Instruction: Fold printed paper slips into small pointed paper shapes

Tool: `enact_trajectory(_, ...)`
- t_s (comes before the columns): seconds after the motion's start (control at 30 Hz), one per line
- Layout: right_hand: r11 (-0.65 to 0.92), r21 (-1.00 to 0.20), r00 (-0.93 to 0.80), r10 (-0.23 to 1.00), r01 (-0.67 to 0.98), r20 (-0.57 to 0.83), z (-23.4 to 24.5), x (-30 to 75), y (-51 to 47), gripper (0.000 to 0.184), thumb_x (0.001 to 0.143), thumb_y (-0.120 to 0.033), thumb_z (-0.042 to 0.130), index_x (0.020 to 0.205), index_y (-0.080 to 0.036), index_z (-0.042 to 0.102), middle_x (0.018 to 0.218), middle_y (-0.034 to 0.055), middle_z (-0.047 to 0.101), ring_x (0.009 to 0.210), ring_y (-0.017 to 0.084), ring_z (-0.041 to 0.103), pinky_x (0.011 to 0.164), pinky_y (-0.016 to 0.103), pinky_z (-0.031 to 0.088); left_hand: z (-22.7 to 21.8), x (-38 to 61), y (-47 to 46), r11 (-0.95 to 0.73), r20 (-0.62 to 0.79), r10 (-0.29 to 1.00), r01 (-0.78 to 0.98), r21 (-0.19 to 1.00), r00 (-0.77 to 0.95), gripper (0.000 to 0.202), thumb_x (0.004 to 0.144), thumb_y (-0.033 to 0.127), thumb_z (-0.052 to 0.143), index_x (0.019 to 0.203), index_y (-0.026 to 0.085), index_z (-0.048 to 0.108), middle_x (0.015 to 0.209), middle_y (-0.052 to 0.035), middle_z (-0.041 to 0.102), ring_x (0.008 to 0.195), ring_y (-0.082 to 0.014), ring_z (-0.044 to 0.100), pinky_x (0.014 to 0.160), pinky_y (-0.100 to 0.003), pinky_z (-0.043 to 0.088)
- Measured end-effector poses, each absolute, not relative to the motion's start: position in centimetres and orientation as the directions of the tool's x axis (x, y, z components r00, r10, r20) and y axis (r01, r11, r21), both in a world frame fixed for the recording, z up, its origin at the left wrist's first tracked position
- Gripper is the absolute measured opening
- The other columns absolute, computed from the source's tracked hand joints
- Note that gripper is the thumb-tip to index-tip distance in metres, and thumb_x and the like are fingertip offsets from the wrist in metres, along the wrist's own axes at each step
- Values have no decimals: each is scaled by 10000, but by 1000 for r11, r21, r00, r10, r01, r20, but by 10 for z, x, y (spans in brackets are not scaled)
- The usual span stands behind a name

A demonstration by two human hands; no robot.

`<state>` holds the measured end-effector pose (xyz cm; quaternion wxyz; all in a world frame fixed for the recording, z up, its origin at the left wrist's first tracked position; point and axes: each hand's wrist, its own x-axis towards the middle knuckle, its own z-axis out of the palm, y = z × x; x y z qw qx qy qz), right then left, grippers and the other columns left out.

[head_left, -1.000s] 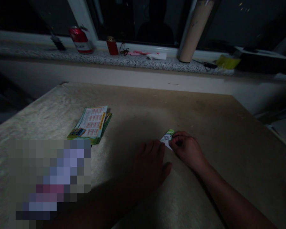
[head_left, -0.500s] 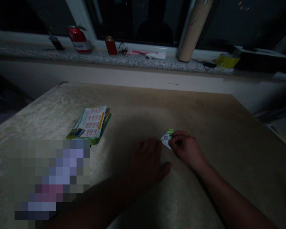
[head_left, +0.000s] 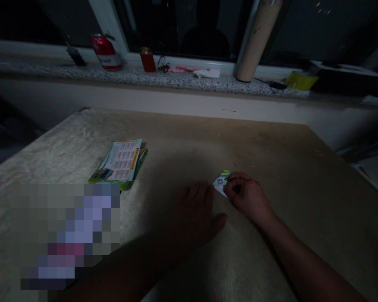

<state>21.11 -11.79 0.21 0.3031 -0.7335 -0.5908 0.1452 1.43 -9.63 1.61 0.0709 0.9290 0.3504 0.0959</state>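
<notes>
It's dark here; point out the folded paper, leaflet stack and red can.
folded paper (head_left: 220,183): head view, white printed face.
leaflet stack (head_left: 121,161): head view, top sheet's middle.
red can (head_left: 107,54): head view, its side.

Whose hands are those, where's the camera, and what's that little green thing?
No machine here, just a person's two bare hands. The camera sits on their head and looks down. The left hand lies flat and open on the table. The right hand pinches a small paper, white with a green edge. To the left lies a stack of leaflets. Behind, on the windowsill, are a red can and a cardboard tube.
</notes>
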Motion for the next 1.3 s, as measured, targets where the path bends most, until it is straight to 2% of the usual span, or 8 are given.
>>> enact_trajectory(0.23, -94, -609, 244, 955, 788, 168, 2, 212, -116, 151, 801, -247, 644, 669, -231, 714, 967, 52, 739, 925, 214, 708, 887, 364, 509, 16, 15, -96, -742, 135, 668, 641, 197, 732, 669, 878, 599, 545, 1336, 113, 512, 1320, -180, 560, 1193, -356, 504, 1026, -538, 379)
enact_trajectory(0.33, -109, -609, 255, 954, 785, 158, 3, 212, -116, 144, 797, -249, 651, 666, -232, 710, 972, 44, 740, 930, 213, 707, 888, 367, 507, 16, 15, -96, -743, 133, 666, 638, 200, 734, 619, 891, 592, 528, 1308, 134, 535, 1304, -170, 570, 1174, -344, 515, 1014, -526, 390)
enact_trajectory(0.5, -120, -613, 255, 957, 781, 137, 4, 211, -117, 153, 802, -249, 648, 664, -226, 710, 977, 49, 736, 979, 221, 698, 894, 363, 504, 17, 14, -96, -749, 124, 661, 639, 173, 740, 658, 896, 604, 518, 1337, 117, 521, 1331, -181, 560, 1186, -353, 508, 1007, -535, 392)
enact_trajectory(0.63, -112, -614, 250, 957, 782, 144, 5, 210, -118, 154, 801, -245, 647, 662, -224, 711, 971, 48, 728, 936, 209, 703, 909, 358, 499, 20, 14, -97, -773, 106, 632, 614, 162, 768, 572, 931, 562, 492, 1311, 139, 546, 1333, -165, 570, 1193, -339, 508, 994, -536, 396)
enact_trajectory(0.87, -88, -619, 243, 955, 780, 170, 3, 212, -116, 147, 792, -244, 653, 655, -230, 703, 948, 55, 736, 932, 221, 704, 891, 359, 512, 17, 15, -95, -797, 138, 600, 571, 199, 788, 562, 935, 526, 502, 1323, 121, 536, 1360, -161, 565, 1218, -327, 498, 1040, -513, 381)
enact_trajectory(1.07, -85, -616, 235, 958, 783, 166, 2, 213, -116, 143, 801, -258, 653, 670, -229, 705, 972, 56, 735, 932, 219, 703, 896, 363, 506, 20, 13, -92, -768, 124, 635, 605, 212, 763, 594, 896, 566, 550, 1302, 133, 551, 1326, -163, 569, 1196, -345, 509, 1027, -523, 385)
enact_trajectory(1.3, -92, -614, 238, 958, 784, 160, 3, 212, -117, 144, 803, -254, 649, 674, -222, 705, 978, 60, 726, 959, 222, 696, 898, 361, 502, 20, 12, -91, -790, 139, 610, 586, 179, 780, 601, 908, 585, 528, 1306, 135, 548, 1306, -165, 583, 1200, -346, 506, 1047, -539, 351)
